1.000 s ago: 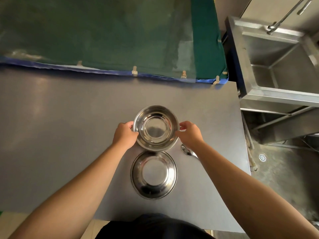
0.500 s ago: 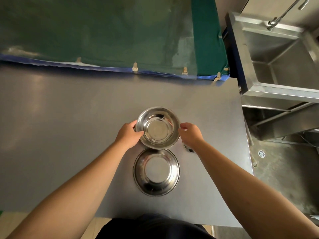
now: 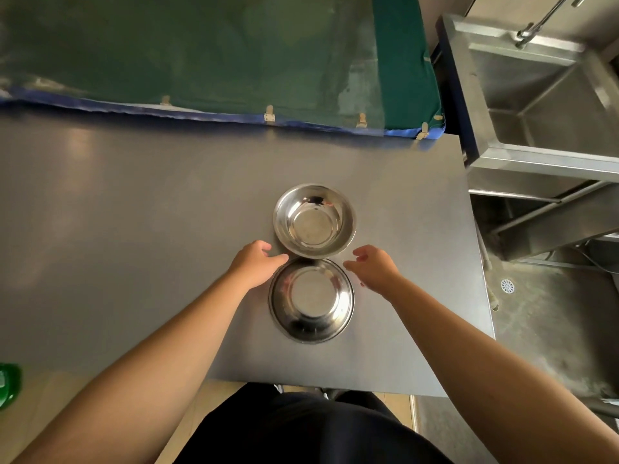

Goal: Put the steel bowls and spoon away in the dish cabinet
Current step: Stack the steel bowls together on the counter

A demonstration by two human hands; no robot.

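Two steel bowls sit upright on the grey table (image 3: 134,212), rims touching. The far bowl (image 3: 314,221) is deeper; the near bowl (image 3: 311,299) is shallower and wider. My left hand (image 3: 256,262) hovers at the left of the near bowl's far rim, fingers apart, holding nothing. My right hand (image 3: 373,266) hovers at the right of that rim, fingers loosely spread and empty. The spoon is hidden under my right hand and wrist.
A green cloth-covered panel (image 3: 201,55) with a blue hem borders the table's far edge. A steel sink (image 3: 542,95) stands to the right, past the table's right edge. A floor drain (image 3: 507,285) lies below it. A green object (image 3: 8,383) sits at the lower left.
Both hands held the deeper bowl up before; now it rests on the table beyond the shallow bowl, and both hands have let go and pulled back toward the near bowl.
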